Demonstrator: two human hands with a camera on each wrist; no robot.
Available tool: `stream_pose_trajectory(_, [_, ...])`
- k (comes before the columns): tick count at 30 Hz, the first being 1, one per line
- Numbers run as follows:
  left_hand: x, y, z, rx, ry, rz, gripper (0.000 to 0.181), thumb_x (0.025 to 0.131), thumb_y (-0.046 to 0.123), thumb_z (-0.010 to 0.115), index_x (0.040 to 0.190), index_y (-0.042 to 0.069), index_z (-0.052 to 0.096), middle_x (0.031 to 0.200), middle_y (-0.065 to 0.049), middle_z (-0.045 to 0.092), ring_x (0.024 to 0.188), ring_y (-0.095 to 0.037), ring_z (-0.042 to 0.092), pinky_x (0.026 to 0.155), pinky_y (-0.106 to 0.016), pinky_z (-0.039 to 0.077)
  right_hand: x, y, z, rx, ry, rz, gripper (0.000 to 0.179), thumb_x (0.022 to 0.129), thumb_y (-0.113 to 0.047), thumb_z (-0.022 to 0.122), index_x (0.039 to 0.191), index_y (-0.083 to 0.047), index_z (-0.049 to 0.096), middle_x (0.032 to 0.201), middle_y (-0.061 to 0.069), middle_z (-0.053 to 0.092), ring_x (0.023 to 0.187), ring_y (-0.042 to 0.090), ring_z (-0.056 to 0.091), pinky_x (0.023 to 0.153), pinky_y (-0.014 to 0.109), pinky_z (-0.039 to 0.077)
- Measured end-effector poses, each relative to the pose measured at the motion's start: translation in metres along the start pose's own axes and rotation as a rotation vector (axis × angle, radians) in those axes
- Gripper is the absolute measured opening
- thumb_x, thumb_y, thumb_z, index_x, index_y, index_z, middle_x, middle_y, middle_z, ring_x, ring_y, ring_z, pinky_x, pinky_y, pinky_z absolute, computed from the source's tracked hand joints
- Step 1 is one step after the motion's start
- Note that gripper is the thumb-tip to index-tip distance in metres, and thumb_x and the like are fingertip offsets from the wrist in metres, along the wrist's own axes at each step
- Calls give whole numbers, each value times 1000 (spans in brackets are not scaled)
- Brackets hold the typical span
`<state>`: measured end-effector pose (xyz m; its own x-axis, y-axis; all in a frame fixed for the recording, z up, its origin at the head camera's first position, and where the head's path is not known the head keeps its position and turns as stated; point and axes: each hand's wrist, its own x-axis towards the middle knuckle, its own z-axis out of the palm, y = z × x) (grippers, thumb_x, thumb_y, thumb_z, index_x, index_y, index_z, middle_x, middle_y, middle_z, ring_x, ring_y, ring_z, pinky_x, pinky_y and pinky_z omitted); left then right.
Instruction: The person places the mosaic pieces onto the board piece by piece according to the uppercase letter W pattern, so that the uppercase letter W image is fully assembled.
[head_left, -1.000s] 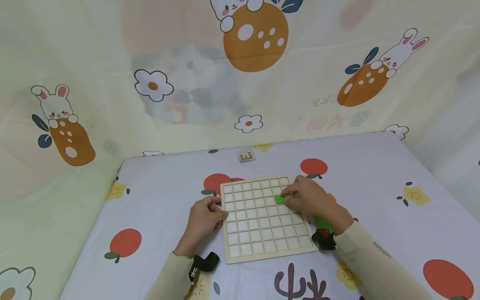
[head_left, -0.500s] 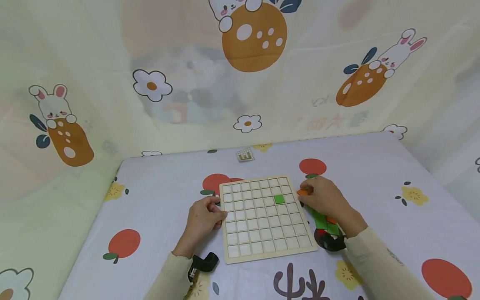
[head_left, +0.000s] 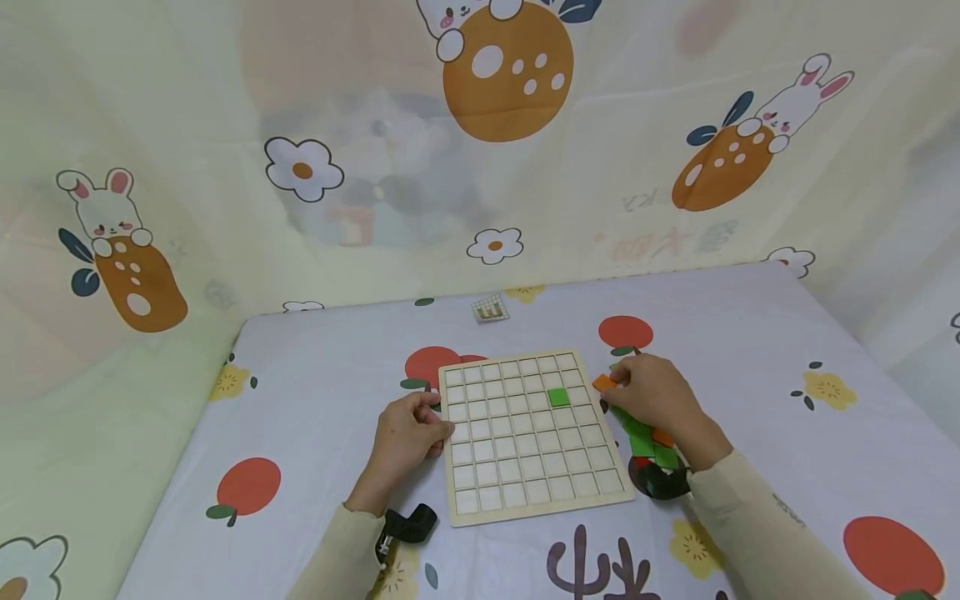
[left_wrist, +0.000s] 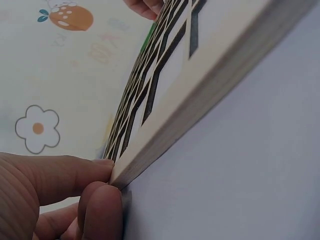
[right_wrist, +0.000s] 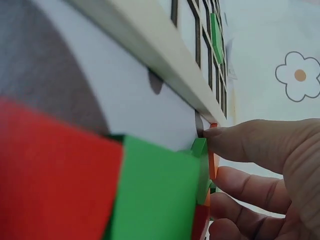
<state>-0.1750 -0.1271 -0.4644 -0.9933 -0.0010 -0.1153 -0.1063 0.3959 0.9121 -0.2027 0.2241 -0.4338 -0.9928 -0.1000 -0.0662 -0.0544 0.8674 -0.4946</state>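
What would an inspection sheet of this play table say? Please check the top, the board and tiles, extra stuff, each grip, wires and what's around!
Surface: flat, covered by a patterned cloth.
Job's things: a grid board with one green tile on it; a tile pile to its right, green, orange and red.
Clutter: a small checked patch behind the board, too small to identify.
Grips: left grip holds the board's left edge; right grip pinches an orange tile.
Cables: nothing seen.
Surroundings: a patterned curtain behind.

The grid [head_left: 512, 455] lies on the surface [head_left: 345, 358], low centre of the head frame, a tile [head_left: 558, 397] in its upper right; the card [head_left: 491, 309] lies behind, the left hand [head_left: 405, 431] left, the pile [head_left: 640, 439] and right hand [head_left: 660, 396] right.
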Motion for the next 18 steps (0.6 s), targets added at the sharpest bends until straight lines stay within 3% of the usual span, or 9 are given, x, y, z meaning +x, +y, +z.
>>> stream_pose_trajectory(7, [0,1,0,-10,-3,2,42,85,-2,80,125,-5,68,77,-7,64,54,-11,60,51,-23,53,2,2,-1,30,3,-19,28,88,-20,77,100,5,73,98,18,73,81,27,63,63,33,51])
stream_pose_trajectory(14, [-1,2,0,-8,1,1,42,85,-2,80,125,-6,68,77,-7,63,54,-11,59,51,-23,53,3,1,-3,131,52,-26,13,90,-13,75,95,-1,75,93,14,76,81,26,65,64,32,52])
stream_pose_trajectory(18, [-1,3,0,-11,-2,-9,42,85,-1,80,125,-5,68,77,-8,63,54,-11,59,51,-23,53,5,3,-4,170,4,-42,20,93,-12,72,109,-2,76,92,10,76,75,21,64,62,32,51])
